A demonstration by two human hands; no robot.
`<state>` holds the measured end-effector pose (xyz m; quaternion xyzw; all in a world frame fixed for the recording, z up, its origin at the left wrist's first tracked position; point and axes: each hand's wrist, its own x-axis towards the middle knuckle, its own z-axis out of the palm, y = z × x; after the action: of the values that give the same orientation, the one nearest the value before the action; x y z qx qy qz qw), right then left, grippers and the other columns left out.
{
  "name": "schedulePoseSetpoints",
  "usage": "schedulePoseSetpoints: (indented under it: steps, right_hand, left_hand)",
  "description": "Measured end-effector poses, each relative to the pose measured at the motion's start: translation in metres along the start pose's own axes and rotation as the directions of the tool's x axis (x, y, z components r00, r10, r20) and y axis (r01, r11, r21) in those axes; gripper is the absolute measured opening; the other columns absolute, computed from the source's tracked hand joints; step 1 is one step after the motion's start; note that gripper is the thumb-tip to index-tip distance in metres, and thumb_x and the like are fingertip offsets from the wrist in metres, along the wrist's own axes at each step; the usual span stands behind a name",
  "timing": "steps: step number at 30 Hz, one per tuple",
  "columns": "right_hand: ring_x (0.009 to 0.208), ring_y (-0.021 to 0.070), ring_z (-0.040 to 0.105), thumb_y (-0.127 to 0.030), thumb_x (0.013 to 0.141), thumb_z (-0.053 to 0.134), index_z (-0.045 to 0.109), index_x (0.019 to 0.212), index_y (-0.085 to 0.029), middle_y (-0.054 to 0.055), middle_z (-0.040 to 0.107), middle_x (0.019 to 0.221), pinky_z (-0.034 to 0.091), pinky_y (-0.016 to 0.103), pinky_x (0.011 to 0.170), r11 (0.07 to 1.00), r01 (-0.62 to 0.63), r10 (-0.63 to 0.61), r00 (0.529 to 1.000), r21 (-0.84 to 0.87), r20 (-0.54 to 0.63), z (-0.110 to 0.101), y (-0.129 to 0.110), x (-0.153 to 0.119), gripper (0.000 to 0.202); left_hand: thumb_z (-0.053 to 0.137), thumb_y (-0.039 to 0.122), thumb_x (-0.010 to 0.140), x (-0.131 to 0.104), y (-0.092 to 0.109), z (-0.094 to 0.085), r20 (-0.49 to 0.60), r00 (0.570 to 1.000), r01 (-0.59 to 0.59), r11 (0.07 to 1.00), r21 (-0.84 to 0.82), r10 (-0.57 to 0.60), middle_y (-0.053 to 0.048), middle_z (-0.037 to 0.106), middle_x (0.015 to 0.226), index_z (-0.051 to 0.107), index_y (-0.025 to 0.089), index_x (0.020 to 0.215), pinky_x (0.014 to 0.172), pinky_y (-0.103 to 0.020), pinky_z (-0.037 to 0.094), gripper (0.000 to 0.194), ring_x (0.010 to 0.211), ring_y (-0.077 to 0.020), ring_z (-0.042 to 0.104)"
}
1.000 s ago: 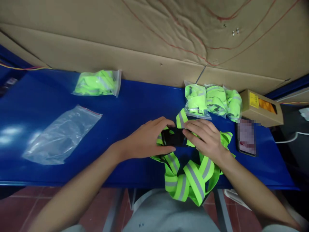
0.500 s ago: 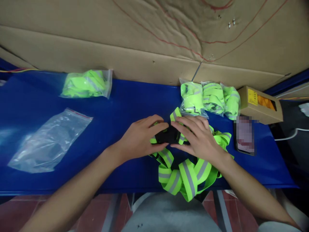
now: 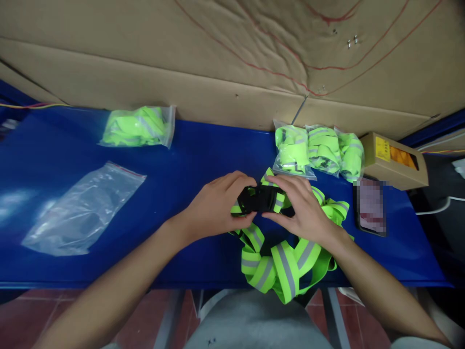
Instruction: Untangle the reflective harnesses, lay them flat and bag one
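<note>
A black plastic buckle (image 3: 258,199) sits between my two hands, just above the blue table. My left hand (image 3: 221,201) pinches its left end, thumb below and fingers above. On the right end, my right hand (image 3: 301,201) grips it the same way. Attached to the buckle is a neon-green strap with a grey reflective stripe (image 3: 286,266); it lies in loose loops beneath and to the right of my hands, some of it hanging over the front edge. Whether the buckle's halves are fully locked is hard to tell.
An unfilled clear zip bag (image 3: 85,211) lies at left. Bagged green straps (image 3: 136,127) rest behind it, and more bagged straps (image 3: 323,150) stand at the back right by a cardboard box (image 3: 395,160). A phone (image 3: 371,206) lies right of the strap.
The fingers of both hands have drawn back toward the buckle's ends, so more of it shows. The whole view has shifted slightly.
</note>
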<state>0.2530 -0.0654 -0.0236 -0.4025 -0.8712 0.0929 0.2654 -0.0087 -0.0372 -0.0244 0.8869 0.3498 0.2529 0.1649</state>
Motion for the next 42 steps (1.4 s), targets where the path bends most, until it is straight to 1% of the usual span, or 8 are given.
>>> schedulePoseSetpoints:
  steps: [3, 9, 16, 21, 25, 32, 37, 42]
  right_hand:
    - [0.131, 0.0351, 0.063, -0.055, 0.099, 0.071, 0.046, 0.158, -0.022, 0.017, 0.066, 0.139, 0.050, 0.053, 0.111, 0.999, 0.031, -0.031, 1.000, -0.034, 0.004, 0.001, 0.001, -0.001, 0.072]
    - [0.134, 0.0348, 0.061, -0.053, 0.101, 0.068, 0.044, 0.160, -0.020, 0.018, 0.063, 0.141, 0.048, 0.053, 0.113, 0.999, 0.050, -0.050, 0.998, -0.008, 0.042, 0.001, 0.003, -0.001, 0.071]
    - [0.134, 0.0357, 0.061, -0.050, 0.100, 0.070, 0.049, 0.155, -0.023, 0.018, 0.062, 0.141, 0.053, 0.054, 0.111, 0.997, 0.020, -0.023, 0.999, 0.074, 0.044, -0.002, 0.000, 0.001, 0.065]
    - [0.136, 0.0355, 0.060, -0.051, 0.098, 0.073, 0.051, 0.153, -0.021, 0.018, 0.060, 0.142, 0.053, 0.054, 0.115, 0.995, 0.018, -0.021, 0.999, 0.096, 0.037, -0.004, 0.004, -0.001, 0.066]
    - [0.137, 0.0350, 0.060, -0.049, 0.097, 0.075, 0.051, 0.153, -0.022, 0.017, 0.059, 0.143, 0.053, 0.053, 0.116, 0.993, 0.006, -0.011, 0.999, 0.114, 0.039, -0.006, 0.004, -0.002, 0.067]
    - [0.129, 0.0323, 0.065, -0.043, 0.095, 0.080, 0.055, 0.148, -0.019, 0.017, 0.064, 0.133, 0.057, 0.050, 0.112, 0.996, -0.042, 0.048, 0.996, 0.080, -0.077, -0.004, -0.002, 0.001, 0.064]
    - [0.127, 0.0325, 0.066, -0.044, 0.096, 0.078, 0.054, 0.148, -0.021, 0.016, 0.064, 0.131, 0.058, 0.052, 0.110, 0.996, -0.038, 0.043, 0.997, 0.077, -0.066, -0.004, -0.001, 0.001, 0.062]
    - [0.127, 0.0327, 0.066, -0.047, 0.096, 0.077, 0.054, 0.147, -0.021, 0.016, 0.064, 0.131, 0.059, 0.053, 0.109, 0.996, -0.024, 0.028, 0.999, 0.080, -0.045, -0.006, 0.000, 0.001, 0.062]
  left_hand:
    - [0.070, 0.036, 0.090, 0.001, -0.001, 0.001, -0.041, 0.995, -0.089, 0.993, 0.083, 0.093, -0.011, 0.071, 0.118, 0.056, 0.019, 0.124, 0.087, -0.037, 0.059, 0.041, 0.103, -0.0270, 0.074]
    - [0.071, 0.041, 0.091, 0.000, -0.003, 0.002, -0.076, 0.981, -0.161, 0.966, 0.200, 0.179, -0.010, 0.074, 0.115, 0.060, 0.017, 0.123, 0.083, -0.037, 0.058, 0.042, 0.097, -0.0262, 0.074]
    - [0.067, 0.046, 0.095, 0.000, -0.002, 0.002, -0.100, 0.969, -0.196, 0.950, 0.241, 0.225, -0.011, 0.076, 0.113, 0.062, 0.016, 0.125, 0.079, -0.037, 0.056, 0.043, 0.094, -0.0252, 0.075]
    - [0.066, 0.047, 0.096, 0.002, 0.000, 0.001, -0.120, 0.962, -0.208, 0.941, 0.266, 0.247, -0.011, 0.077, 0.111, 0.062, 0.015, 0.123, 0.077, -0.037, 0.056, 0.043, 0.090, -0.0252, 0.076]
    - [0.067, 0.046, 0.096, 0.001, 0.002, 0.001, -0.128, 0.962, -0.203, 0.944, 0.259, 0.242, -0.012, 0.077, 0.111, 0.062, 0.015, 0.124, 0.077, -0.037, 0.057, 0.042, 0.092, -0.0259, 0.077]
    - [0.070, 0.030, 0.094, 0.000, 0.001, 0.011, -0.214, 0.965, -0.130, 0.984, 0.124, 0.154, -0.012, 0.071, 0.120, 0.061, 0.019, 0.116, 0.081, -0.033, 0.061, 0.026, 0.099, -0.0247, 0.076]
    - [0.072, 0.025, 0.094, 0.000, -0.001, 0.012, -0.184, 0.979, -0.097, 0.995, -0.027, 0.091, -0.011, 0.069, 0.121, 0.061, 0.021, 0.115, 0.085, -0.032, 0.060, 0.024, 0.102, -0.0223, 0.074]
    - [0.072, 0.024, 0.094, 0.000, 0.001, 0.009, -0.181, 0.980, -0.092, 0.994, -0.052, 0.081, -0.010, 0.068, 0.120, 0.061, 0.022, 0.114, 0.085, -0.032, 0.059, 0.023, 0.101, -0.0212, 0.073]
